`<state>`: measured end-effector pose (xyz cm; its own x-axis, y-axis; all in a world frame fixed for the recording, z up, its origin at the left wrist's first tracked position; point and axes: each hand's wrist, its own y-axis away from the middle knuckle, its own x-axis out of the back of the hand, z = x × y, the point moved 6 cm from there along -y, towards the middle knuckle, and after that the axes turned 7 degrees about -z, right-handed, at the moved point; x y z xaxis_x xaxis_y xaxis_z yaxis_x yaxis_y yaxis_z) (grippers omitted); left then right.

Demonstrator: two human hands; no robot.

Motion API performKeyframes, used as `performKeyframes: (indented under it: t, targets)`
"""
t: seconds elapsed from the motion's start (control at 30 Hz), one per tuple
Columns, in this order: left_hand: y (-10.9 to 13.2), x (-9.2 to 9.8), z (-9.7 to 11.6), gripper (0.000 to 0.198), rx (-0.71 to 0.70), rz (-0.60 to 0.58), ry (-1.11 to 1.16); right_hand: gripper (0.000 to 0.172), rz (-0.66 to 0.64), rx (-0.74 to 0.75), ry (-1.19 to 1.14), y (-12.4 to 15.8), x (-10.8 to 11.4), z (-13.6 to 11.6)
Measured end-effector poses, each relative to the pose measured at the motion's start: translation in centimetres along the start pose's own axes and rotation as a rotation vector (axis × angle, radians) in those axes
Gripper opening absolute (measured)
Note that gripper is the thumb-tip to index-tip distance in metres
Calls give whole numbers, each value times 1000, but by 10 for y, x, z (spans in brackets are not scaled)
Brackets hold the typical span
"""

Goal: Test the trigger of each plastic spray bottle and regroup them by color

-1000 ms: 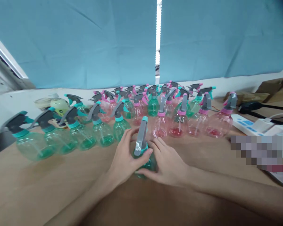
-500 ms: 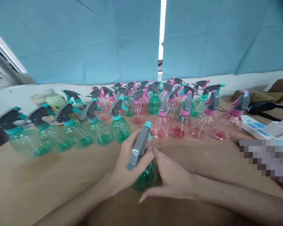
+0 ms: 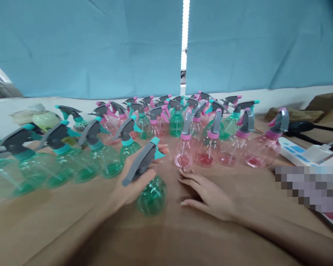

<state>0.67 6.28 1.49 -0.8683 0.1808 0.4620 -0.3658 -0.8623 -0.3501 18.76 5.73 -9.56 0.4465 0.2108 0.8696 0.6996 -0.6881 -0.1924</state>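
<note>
In the head view we see the left hand (image 3: 129, 186) wrapped around a green spray bottle (image 3: 152, 197) near the middle of the brown table (image 3: 44, 225). Its fingers (image 3: 163, 149) curl over the far side of the neck, and the palm presses the left side of the round body. The bottle is tilted, its base at the table top or just above it; we cannot tell which. Its grey trigger head slants up toward the far right and ends in a teal nozzle.

Just to the right, apart from the bottle, the right hand (image 3: 208, 194) lies palm down on the table, its fingers (image 3: 188, 181) loose and spread, gripping nothing.

Beyond the hands we find a row of green bottles (image 3: 105, 160) running to the left and a row of pink bottles (image 3: 208, 149) running to the right, with more of both colours crowded behind them. A pale jar (image 3: 46, 120) stands far left, a white power strip (image 3: 296, 152) lies at the right, and a blue curtain (image 3: 100, 44) hangs behind everything.
</note>
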Motion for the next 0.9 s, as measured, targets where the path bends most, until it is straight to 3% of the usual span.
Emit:
performKeyframes:
  t: [0.17,0.6,0.9]
  targets:
    - [5,6,-11,37,99,23,-48,56,-21,28,32,-2,0,-5]
    - [2,4,-2,40,26,2,-77,54,-21,30,29,-2,0,-4]
    - [5,4,-4,47,74,-26,-72,57,-40,24,74,-2,-5,1]
